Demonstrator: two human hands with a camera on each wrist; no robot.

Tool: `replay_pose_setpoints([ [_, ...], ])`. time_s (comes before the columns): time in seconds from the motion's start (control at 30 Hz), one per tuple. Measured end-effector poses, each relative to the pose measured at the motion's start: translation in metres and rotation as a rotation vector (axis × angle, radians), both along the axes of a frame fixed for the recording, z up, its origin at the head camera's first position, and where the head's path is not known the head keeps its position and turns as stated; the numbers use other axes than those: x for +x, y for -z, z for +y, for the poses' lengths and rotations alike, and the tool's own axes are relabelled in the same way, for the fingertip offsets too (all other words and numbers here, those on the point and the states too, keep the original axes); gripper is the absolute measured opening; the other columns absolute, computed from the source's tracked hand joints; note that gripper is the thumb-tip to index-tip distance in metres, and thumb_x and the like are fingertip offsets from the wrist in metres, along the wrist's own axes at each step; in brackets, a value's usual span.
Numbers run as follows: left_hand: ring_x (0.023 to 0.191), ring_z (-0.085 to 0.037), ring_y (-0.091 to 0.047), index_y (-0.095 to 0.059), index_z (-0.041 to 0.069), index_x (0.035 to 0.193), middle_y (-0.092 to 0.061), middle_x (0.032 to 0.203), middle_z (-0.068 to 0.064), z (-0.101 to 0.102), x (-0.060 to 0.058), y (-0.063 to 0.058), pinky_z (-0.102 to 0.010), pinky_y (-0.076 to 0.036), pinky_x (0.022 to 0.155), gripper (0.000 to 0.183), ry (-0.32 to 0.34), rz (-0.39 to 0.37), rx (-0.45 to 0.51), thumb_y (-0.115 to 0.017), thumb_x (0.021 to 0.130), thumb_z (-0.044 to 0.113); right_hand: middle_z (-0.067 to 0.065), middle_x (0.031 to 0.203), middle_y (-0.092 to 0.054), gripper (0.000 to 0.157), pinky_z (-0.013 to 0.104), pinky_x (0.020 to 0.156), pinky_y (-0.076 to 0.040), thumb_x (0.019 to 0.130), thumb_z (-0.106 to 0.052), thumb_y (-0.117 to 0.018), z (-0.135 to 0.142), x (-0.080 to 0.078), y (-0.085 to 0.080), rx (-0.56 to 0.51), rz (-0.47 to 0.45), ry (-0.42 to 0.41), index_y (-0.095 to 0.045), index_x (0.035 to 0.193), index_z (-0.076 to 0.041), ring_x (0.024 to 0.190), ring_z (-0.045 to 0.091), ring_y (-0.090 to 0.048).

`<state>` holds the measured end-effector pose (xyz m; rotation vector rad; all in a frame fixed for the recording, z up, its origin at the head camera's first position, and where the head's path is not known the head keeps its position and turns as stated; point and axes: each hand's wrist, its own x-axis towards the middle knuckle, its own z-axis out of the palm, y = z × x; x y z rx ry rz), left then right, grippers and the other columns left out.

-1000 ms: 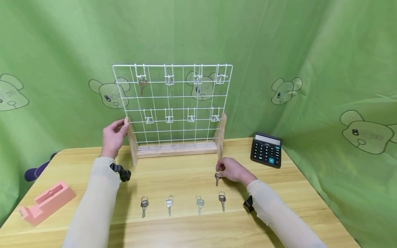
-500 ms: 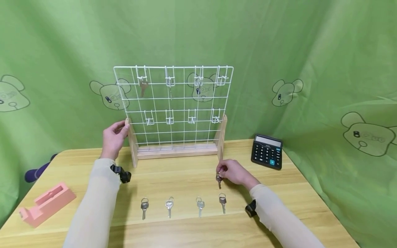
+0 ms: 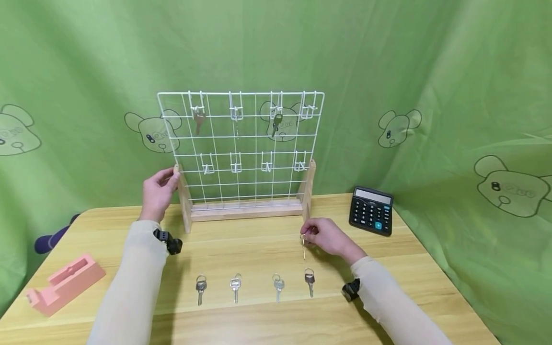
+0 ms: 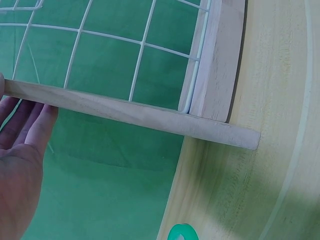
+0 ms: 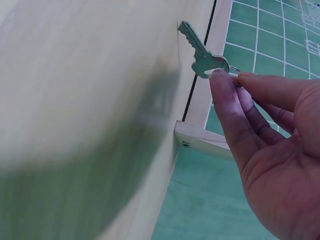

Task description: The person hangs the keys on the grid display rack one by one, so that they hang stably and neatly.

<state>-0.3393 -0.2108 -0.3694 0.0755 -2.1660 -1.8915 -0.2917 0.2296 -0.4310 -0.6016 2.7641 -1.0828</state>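
Note:
My left hand [image 3: 157, 191] grips the top of the left wooden post [image 3: 184, 206] of a white wire grid rack [image 3: 247, 211]. In the left wrist view its fingers [image 4: 42, 127] lie behind the post. Near the foot of the right post, my right hand [image 3: 327, 235] pinches the ring of a metal key [image 3: 304, 250] between thumb and fingertips. The right wrist view shows that key [image 5: 200, 55] with its toothed blade pointing away from the hand. Three keys hang from top-row hooks: a brownish one [image 3: 199, 122], a thin edge-on one [image 3: 236, 125] and a dark one [image 3: 277, 125].
Several ringed keys [image 3: 235, 283] lie in a row across the table [image 3: 241, 326]. A black calculator [image 3: 371, 211] lies at the right, a pink tape dispenser [image 3: 64, 285] at the left. Bare hooks [image 3: 267, 166] line the lower grid. Green curtain [image 3: 345, 57] surrounds the table.
The key in my right hand has turned from face-on to nearly edge-on, and that hand has shifted slightly. The third hanging key has swung round to show its flat face. My left hand stays put.

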Motion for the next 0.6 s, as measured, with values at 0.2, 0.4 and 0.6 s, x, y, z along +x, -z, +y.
replay_pose_setpoints([
  [0.2,0.126,-0.030,-0.051,-0.048,0.003,0.142,-0.049,0.142,-0.019,-0.001,0.003,-0.001,-0.032,-0.047,0.104,0.049,-0.006,-0.002,-0.003,-0.059,0.100,0.024,0.003,0.083,-0.063,0.009,0.029,0.064,-0.057,0.091,0.003,-0.064,-0.002,0.005,-0.009,-0.008,0.020,-0.018,-0.067,0.097,-0.003,0.074,0.019,-0.061],
  [0.4,0.126,-0.029,-0.051,-0.048,0.003,0.142,-0.050,0.141,-0.019,-0.001,0.004,-0.001,-0.031,-0.047,0.103,0.048,-0.007,0.001,0.003,-0.059,0.100,0.024,-0.001,0.084,-0.063,0.011,0.031,0.072,-0.057,0.090,0.000,-0.066,-0.002,0.007,-0.018,-0.007,0.057,-0.013,-0.068,0.098,-0.007,0.079,0.016,-0.060],
  [0.6,0.125,-0.028,-0.053,-0.048,0.004,0.142,-0.051,0.140,-0.018,0.001,0.002,-0.001,-0.031,-0.047,0.103,0.048,-0.006,-0.004,0.011,-0.059,0.100,0.024,0.002,0.087,-0.065,0.013,0.032,0.076,-0.057,0.089,-0.001,-0.067,-0.001,0.006,-0.025,-0.044,0.037,-0.023,-0.068,0.101,-0.006,0.081,0.017,-0.062],
])
